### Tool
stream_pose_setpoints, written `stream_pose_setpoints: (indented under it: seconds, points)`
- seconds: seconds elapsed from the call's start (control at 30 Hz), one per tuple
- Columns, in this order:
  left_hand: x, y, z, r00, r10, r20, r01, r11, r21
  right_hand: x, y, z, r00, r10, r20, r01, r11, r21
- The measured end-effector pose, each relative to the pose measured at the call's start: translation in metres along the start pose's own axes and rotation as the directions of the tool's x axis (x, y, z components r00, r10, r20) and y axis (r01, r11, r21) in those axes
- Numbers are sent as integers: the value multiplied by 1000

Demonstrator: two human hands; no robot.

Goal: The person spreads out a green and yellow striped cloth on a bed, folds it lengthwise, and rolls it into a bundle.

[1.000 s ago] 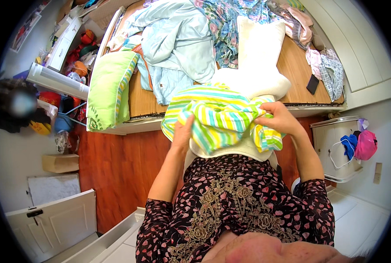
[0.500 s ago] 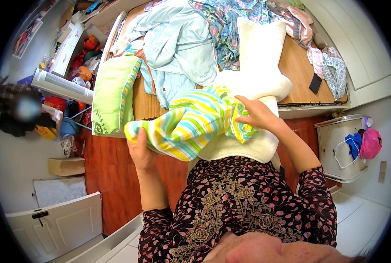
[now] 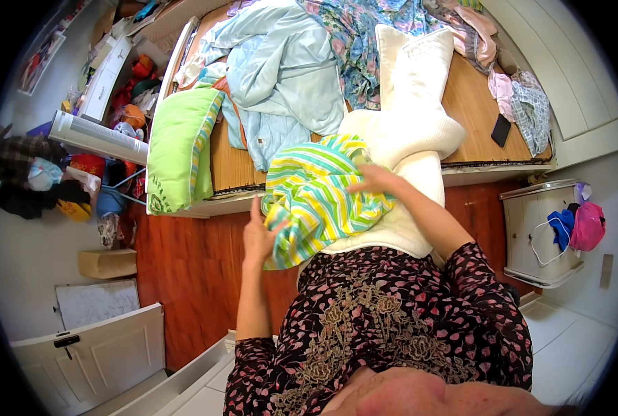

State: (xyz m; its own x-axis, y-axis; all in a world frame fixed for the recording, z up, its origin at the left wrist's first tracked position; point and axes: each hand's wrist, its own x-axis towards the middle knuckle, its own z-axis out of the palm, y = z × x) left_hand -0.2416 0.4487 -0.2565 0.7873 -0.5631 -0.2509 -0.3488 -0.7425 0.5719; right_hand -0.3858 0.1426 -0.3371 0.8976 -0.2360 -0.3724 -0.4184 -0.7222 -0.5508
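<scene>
A crumpled striped cloth [image 3: 323,194] in green, yellow, blue and white lies over my lap and the bed's near edge. At its left edge is my left hand [image 3: 259,234], open, with the forefinger stretched out and the thumb apart. On the cloth's upper right part rests my right hand [image 3: 375,180], open, its fingers loosely spread. Under and beside the cloth, a cream ribbed pillow-like piece [image 3: 420,132] runs from my lap onto the bed. To the left, a green pillow [image 3: 178,149] with a striped side strip lies on the bed's corner.
Behind the cloth, a light blue quilt [image 3: 281,69] and a blue flowered cloth [image 3: 354,52] cover the bed [image 3: 472,104]. A phone [image 3: 500,130] lies at the right near clothes. A white cabinet [image 3: 541,232] bears a pink bag [image 3: 588,227]. A door [image 3: 101,353] stands at lower left.
My left hand has let go of the cloth's left end and moved right. The cloth has dropped and drawn in toward my lap. My right hand has shifted left and slightly down.
</scene>
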Motion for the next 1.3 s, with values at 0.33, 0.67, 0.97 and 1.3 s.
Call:
stream_pose_setpoints:
  seconds: [0.33,0.67,0.97,1.3]
  points:
    - [-13,-86,73,730,-76,679,380,871,-311,-32,-20,32,895,-87,437,129,989,-69]
    - [147,63,-211,857,421,297,-509,780,363,11,-72,-224,933,-356,59,360,922,-144]
    - [167,245,-371,10,552,-834,-434,753,494,-36,-197,-435,21,-395,-918,104,915,-391]
    - [189,87,-264,459,230,-858,-644,751,-143,-177,-99,-299,92,-179,-980,391,911,-130]
